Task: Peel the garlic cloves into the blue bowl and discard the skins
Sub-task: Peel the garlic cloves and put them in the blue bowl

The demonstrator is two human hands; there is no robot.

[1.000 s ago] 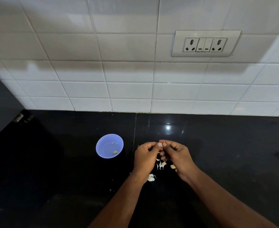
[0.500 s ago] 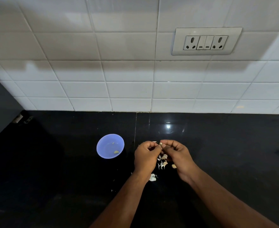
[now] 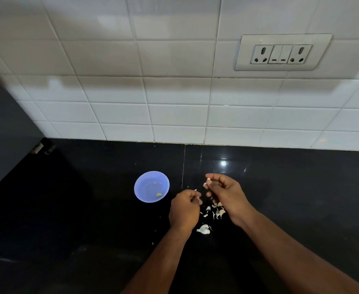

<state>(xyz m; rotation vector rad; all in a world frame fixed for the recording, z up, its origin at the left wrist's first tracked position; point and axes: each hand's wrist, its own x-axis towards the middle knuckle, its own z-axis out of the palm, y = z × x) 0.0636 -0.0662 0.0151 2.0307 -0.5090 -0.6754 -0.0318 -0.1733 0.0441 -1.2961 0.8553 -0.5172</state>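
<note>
From the head view, both forearms reach over the black table (image 3: 301,198). The right hand (image 3: 227,194) pinches a garlic clove (image 3: 208,181) at its fingertips, held up. The left hand (image 3: 185,211), just apart and lower, is curled; what it holds I cannot tell. Skins (image 3: 215,212) lie between them. The blue bowl (image 3: 151,186) sits left, one clove inside.

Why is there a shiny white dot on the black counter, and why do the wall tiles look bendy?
Head view: the dot is a lamp's glare on the glossy counter; the wide-angle lens curves the tiles; a shadow band crosses them.
</note>
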